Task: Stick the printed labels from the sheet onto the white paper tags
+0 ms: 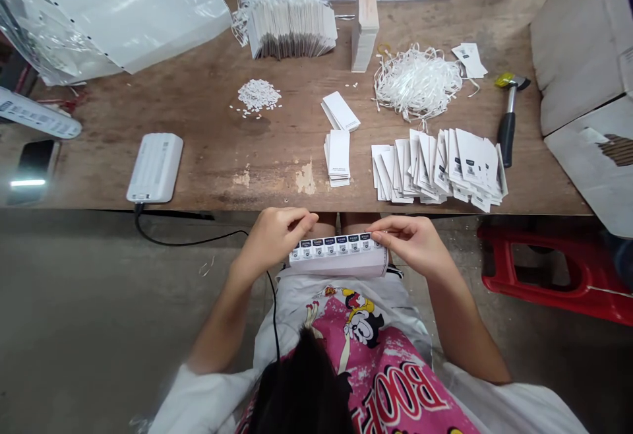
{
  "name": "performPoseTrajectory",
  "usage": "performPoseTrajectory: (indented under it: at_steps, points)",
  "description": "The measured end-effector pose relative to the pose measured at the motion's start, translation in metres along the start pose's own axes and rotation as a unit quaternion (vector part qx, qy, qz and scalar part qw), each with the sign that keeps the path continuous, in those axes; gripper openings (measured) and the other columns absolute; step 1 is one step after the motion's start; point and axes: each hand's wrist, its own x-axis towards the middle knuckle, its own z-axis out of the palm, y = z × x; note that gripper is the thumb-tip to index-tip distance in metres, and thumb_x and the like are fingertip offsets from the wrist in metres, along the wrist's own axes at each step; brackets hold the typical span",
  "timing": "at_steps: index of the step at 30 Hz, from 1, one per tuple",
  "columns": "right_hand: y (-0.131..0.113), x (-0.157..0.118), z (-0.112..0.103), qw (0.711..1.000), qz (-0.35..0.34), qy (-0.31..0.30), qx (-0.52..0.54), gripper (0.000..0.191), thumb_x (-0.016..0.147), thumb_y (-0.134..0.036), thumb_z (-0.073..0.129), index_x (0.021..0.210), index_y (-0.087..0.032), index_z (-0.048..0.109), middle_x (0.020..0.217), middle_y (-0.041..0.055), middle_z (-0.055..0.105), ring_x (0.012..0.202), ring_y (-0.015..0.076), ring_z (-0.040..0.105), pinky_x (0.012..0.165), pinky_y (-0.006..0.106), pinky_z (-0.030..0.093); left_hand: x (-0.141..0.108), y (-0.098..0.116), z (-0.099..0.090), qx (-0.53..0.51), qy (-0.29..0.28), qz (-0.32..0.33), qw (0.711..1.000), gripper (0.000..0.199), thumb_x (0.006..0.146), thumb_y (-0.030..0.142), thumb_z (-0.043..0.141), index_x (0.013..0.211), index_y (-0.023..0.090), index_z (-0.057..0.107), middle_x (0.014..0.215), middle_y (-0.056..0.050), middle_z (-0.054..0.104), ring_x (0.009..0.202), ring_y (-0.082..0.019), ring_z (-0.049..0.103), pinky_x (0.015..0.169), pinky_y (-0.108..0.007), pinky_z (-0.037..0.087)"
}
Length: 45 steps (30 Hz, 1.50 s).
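A white strip with a row of small dark printed labels (336, 247) lies across my lap, below the table edge. My left hand (281, 233) is at its left end, thumb and index finger pressed together; whatever they pinch is too small to make out. My right hand (408, 239) pinches the strip's upper right corner between thumb and fingers. On the table ahead are two small stacks of white cards (339, 154), (341, 111). To their right lies a fanned row of printed cards (440, 163).
A tangle of white strings (418, 84), a hammer (509, 117), a pile of small white pieces (258, 96), a row of strung tags (291, 25) and a white power bank (155, 167) lie on the wooden table (208, 117). A red stool (558, 272) stands at the right.
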Motion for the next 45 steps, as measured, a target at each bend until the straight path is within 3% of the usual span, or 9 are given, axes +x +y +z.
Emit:
performPoseTrajectory:
  at_steps: [4, 9, 17, 19, 22, 24, 28, 36, 45]
  points:
    - [0.0, 0.0, 0.001, 1.0, -0.011, -0.007, -0.007, 0.019, 0.071, -0.036, 0.073, 0.077, -0.018, 0.076, 0.075, 0.0073, 0.075, 0.066, 0.0189, 0.069, 0.058, 0.026, 0.056, 0.0, 0.003, 0.003, -0.019, -0.044, 0.034, 0.998, 0.032, 0.092, 0.039, 0.051, 0.074, 0.019, 0.068, 0.071, 0.002, 0.068, 0.065, -0.01, 0.057, 0.062, -0.022, 0.036]
    - [-0.003, 0.0, -0.002, 1.0, -0.016, -0.019, -0.016, 0.018, 0.071, -0.035, 0.074, 0.078, -0.018, 0.077, 0.076, 0.0069, 0.075, 0.066, 0.018, 0.07, 0.058, 0.025, 0.056, 0.0, 0.004, 0.007, -0.055, -0.078, 0.085, 0.992, 0.026, 0.09, 0.033, 0.056, 0.073, 0.018, 0.066, 0.073, 0.001, 0.069, 0.065, -0.01, 0.059, 0.062, -0.02, 0.038]
    - [-0.007, -0.004, -0.002, 0.996, -0.006, -0.085, -0.011, 0.02, 0.075, -0.029, 0.069, 0.09, -0.016, 0.075, 0.079, 0.0056, 0.075, 0.062, 0.0145, 0.067, 0.05, 0.021, 0.052, -0.007, -0.002, 0.001, 0.041, -0.11, 0.105, 0.987, 0.024, 0.095, 0.032, 0.047, 0.084, 0.02, 0.065, 0.079, 0.003, 0.068, 0.071, -0.011, 0.061, 0.064, -0.022, 0.039]
    - [-0.008, -0.006, 0.001, 0.995, -0.016, -0.098, -0.004, 0.022, 0.076, -0.027, 0.068, 0.095, -0.017, 0.072, 0.079, 0.0045, 0.075, 0.062, 0.0135, 0.067, 0.05, 0.021, 0.052, -0.011, 0.002, -0.003, 0.113, -0.1, 0.13, 0.98, 0.021, 0.096, 0.031, 0.047, 0.095, 0.021, 0.065, 0.086, 0.001, 0.069, 0.078, -0.014, 0.062, 0.069, -0.026, 0.04]
    - [-0.01, -0.008, 0.007, 0.995, -0.029, -0.094, 0.018, 0.024, 0.077, -0.024, 0.069, 0.1, -0.019, 0.066, 0.075, 0.0024, 0.074, 0.065, 0.013, 0.068, 0.055, 0.02, 0.053, -0.018, 0.015, -0.004, 0.173, -0.023, 0.16, 0.972, 0.022, 0.096, 0.024, 0.045, 0.111, 0.02, 0.06, 0.103, -0.004, 0.069, 0.095, -0.019, 0.06, 0.082, -0.032, 0.041]
    - [-0.012, -0.01, 0.012, 0.995, -0.025, -0.088, 0.041, 0.025, 0.076, -0.023, 0.071, 0.1, -0.02, 0.063, 0.074, 0.0015, 0.074, 0.067, 0.0128, 0.069, 0.059, 0.019, 0.054, -0.02, 0.026, 0.002, 0.139, 0.015, 0.161, 0.977, 0.024, 0.096, 0.025, 0.045, 0.114, 0.017, 0.059, 0.11, -0.006, 0.067, 0.102, -0.02, 0.059, 0.089, -0.033, 0.041]
    - [-0.015, -0.013, 0.017, 0.991, 0.001, -0.083, 0.104, 0.026, 0.073, -0.024, 0.076, 0.093, -0.021, 0.061, 0.074, 0.0003, 0.074, 0.068, 0.0129, 0.07, 0.06, 0.018, 0.053, -0.018, 0.036, 0.019, 0.027, -0.014, 0.146, 0.989, 0.02, 0.096, 0.031, 0.046, 0.098, 0.018, 0.062, 0.096, -0.003, 0.069, 0.09, -0.016, 0.061, 0.081, -0.029, 0.043]
    - [0.0, -0.007, 0.025, 0.981, 0.009, -0.056, 0.184, 0.013, 0.07, -0.031, 0.079, 0.072, -0.019, 0.074, 0.074, 0.0027, 0.071, 0.067, 0.0121, 0.063, 0.061, 0.021, 0.051, -0.01, 0.03, 0.028, -0.139, -0.004, 0.088, 0.986, 0.01, 0.092, 0.024, 0.054, 0.087, 0.019, 0.061, 0.084, 0.002, 0.065, 0.079, -0.011, 0.059, 0.074, -0.023, 0.042]
    - [0.001, -0.008, 0.037, 0.957, 0.086, -0.044, 0.272, 0.02, 0.069, -0.037, 0.08, 0.074, -0.019, 0.075, 0.073, 0.0029, 0.069, 0.065, 0.0117, 0.06, 0.062, 0.023, 0.049, -0.009, 0.026, 0.032, -0.176, -0.007, 0.033, 0.984, 0.01, 0.089, 0.023, 0.058, 0.083, 0.019, 0.063, 0.081, 0.001, 0.067, 0.076, -0.012, 0.06, 0.072, -0.024, 0.045]
